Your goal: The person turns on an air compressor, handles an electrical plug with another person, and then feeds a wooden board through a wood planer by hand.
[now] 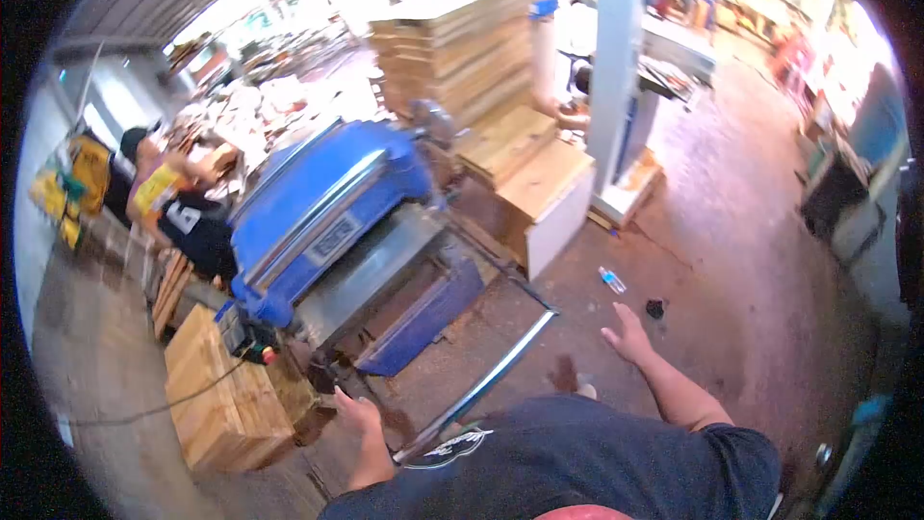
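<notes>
Nothing is pinched in either grip: the left hand is spread with its thumb apart from the fingers, and the right hand is likewise spread in the air. Far left, another person stands beyond the blue machine, close to its far side, so any handling there is best done with an eye on that person. Near left, a pile of wood sits beside a switch box whose cord trails left; feet and sleeves should keep off that cord. The blue machine fills the middle left, ahead of the person, with the left hand nearer to it than the right. Fingers are safest kept outside its opening. Right of the left hand, a metal bar runs across in front of the machine; a sound stance would leave room for the legs behind it. Far middle, boards stand in a tall stack. On the right, a small bottle lies on the floor just beyond the right hand, worth stepping around.
</notes>
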`<state>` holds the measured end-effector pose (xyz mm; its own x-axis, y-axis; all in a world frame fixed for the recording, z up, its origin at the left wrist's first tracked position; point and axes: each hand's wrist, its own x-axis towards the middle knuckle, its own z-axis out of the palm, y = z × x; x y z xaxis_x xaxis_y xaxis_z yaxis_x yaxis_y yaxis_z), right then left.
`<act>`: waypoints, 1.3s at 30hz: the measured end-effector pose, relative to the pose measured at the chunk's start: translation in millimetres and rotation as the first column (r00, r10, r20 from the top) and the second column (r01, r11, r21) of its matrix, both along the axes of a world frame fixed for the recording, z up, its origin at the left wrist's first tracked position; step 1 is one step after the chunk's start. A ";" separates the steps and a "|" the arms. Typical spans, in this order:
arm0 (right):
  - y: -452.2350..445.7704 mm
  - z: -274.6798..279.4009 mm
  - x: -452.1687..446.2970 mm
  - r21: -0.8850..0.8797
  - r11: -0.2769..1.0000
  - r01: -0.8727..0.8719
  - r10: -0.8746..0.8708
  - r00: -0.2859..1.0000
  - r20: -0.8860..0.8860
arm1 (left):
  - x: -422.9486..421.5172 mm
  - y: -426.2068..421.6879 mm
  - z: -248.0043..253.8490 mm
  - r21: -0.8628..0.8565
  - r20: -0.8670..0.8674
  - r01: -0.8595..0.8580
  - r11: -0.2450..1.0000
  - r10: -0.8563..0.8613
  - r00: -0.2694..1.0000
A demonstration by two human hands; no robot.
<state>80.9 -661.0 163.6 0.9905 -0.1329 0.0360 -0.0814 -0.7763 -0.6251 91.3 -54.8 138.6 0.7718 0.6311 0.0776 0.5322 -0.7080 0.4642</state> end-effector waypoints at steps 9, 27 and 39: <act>-175.5 -33.6 -93.9 0.197 0.891 0.409 -0.395 0.912 -0.110 | 103.3 -314.8 34.6 0.126 0.163 0.684 0.718 -0.695 0.700; -551.7 -88.4 -165.4 -0.061 0.542 0.838 -0.803 0.495 -0.331 | 356.8 -732.9 -202.2 -0.549 -0.548 0.828 0.116 -0.797 -0.253; -675.4 -155.2 -154.6 0.036 0.486 0.873 -0.402 0.259 -0.878 | 526.1 -1296.7 -44.7 -0.613 -0.010 0.731 -0.299 -0.922 -0.386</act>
<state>-73.7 -1336.3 8.4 0.1556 -0.4904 -0.8575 -0.9567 0.1412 -0.2544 617.4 -1351.5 93.9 0.2069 -0.9198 -0.3335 -0.4620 -0.3923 0.7953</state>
